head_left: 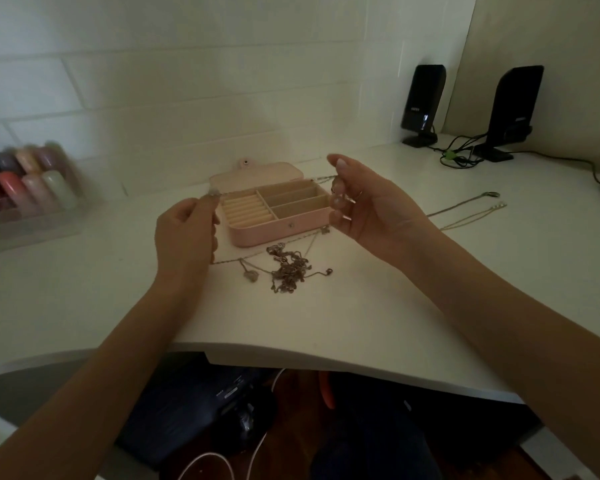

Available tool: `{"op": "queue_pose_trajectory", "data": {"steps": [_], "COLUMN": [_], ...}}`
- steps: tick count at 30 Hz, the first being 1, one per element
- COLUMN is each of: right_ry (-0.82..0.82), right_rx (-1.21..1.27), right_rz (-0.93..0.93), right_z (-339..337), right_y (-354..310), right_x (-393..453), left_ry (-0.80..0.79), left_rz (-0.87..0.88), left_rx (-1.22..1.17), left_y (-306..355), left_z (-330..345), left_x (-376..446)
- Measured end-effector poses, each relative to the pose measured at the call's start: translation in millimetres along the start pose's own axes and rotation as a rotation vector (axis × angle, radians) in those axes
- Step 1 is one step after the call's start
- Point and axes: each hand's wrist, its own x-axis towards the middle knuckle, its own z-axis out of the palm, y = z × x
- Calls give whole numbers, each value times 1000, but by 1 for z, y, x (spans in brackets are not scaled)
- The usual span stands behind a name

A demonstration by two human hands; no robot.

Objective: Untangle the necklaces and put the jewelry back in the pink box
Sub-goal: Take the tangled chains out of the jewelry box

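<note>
White desk (378, 306); left hand (184, 233) and right hand (368, 202) each pinching a thin silver chain's (321, 179) ends over open pink box (274, 209); slack risking snagging tangled chain pile (288, 268).

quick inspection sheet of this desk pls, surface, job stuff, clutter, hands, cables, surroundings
surface: white desk, dimly lit
job's things: pink box open, compartments look empty; tangled chains in front of it; two separate necklaces laid out to the right
clutter: clear case of coloured bottles at left, blurred
hands: left hand pinches a small pendant; right hand raised, fingers curled, a thin chain seems to run between them
cables: black cables by two black speakers; white cable under the desk
surroundings: white tiled wall
</note>
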Motion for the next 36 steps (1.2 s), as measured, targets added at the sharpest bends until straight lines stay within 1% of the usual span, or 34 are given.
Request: {"op": "queue_pose_trajectory", "data": {"steps": [2,5,7,10,12,15,17,22,24,27,31,34,36], "right_ry": [-27,-48,-16,-9,-13,-21,-58,-218,-246,-198,-37,34,65], "right_rx": [-93,-412,-587,-775,-876,-992,-1049,-1011,-961,-823,-590,-511,-412], "right_rz": [-9,-21,-49,-118,-141,-202,-243,-265,-294,-264,-254,-242,-199], "right_z": [-1,-1,-2,-1,-1,-1,1,11,11,6,-3,-5,-5], "right_y": [0,4,7,10,14,21,24,31,33,24,5,-4,-7], "right_x": [0,0,0,0,-1,0,0,0,0,1,5,4,3], "left_ry": [46,59,38,-10,-52,-139,-207,-294,-309,-296,-187,-222,-236], "left_rz": [18,-13,-59,-105,-73,34,109,337,378,381,420,435,439], "left_rx": [13,-39,-82,-146,-159,-109,-71,55,94,99,204,266,292], "left_y": [0,1,3,5,6,3,0,3,6,7,0,-1,-1], "left_z": [-1,0,1,1,3,7,12,25,34,39,28,19,18], "left_x": [0,0,1,2,0,-3,-5,-12,-16,-17,-11,-13,-15]}}
